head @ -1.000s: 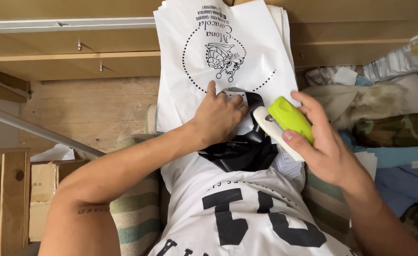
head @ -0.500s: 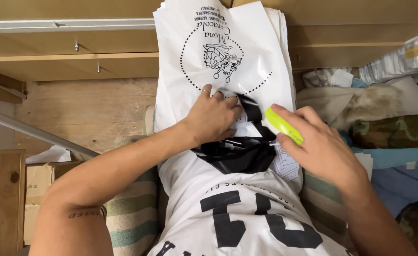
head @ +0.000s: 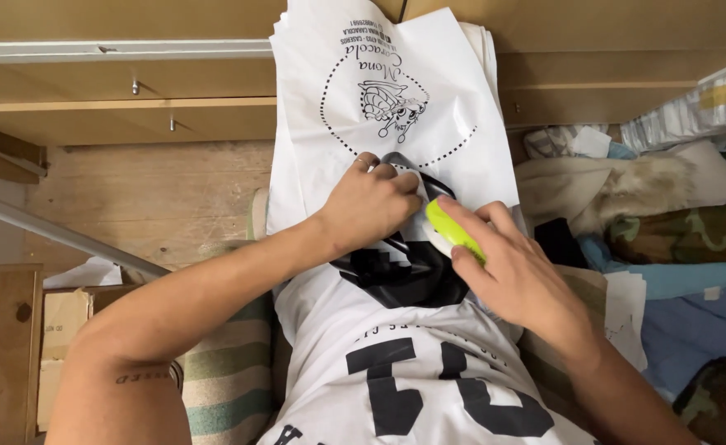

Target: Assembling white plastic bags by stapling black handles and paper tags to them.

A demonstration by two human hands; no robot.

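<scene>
My left hand [head: 371, 206] presses down on the edge of a white plastic bag [head: 396, 99] with a black printed emblem, pinching the fold where a black bag piece [head: 404, 268] sticks out. My right hand [head: 511, 264] grips a lime-green and white stapler [head: 452, 231], its nose set against that fold right beside my left fingers. Below both hands lies a white shirt [head: 412, 363] with large black numerals, partly tucked into the bags.
A wooden bench top [head: 149, 189] with a metal rail [head: 58, 235] lies to the left. Striped fabric [head: 223, 379] sits under my left forearm. Piled clothes, including camouflage cloth [head: 676, 235] and blue fabric [head: 692, 321], fill the right side. A cardboard box [head: 58, 330] is at lower left.
My right hand has brought the stapler left and down, from above the black bag piece to right against my left fingers. My left hand has stayed put on the fold.
</scene>
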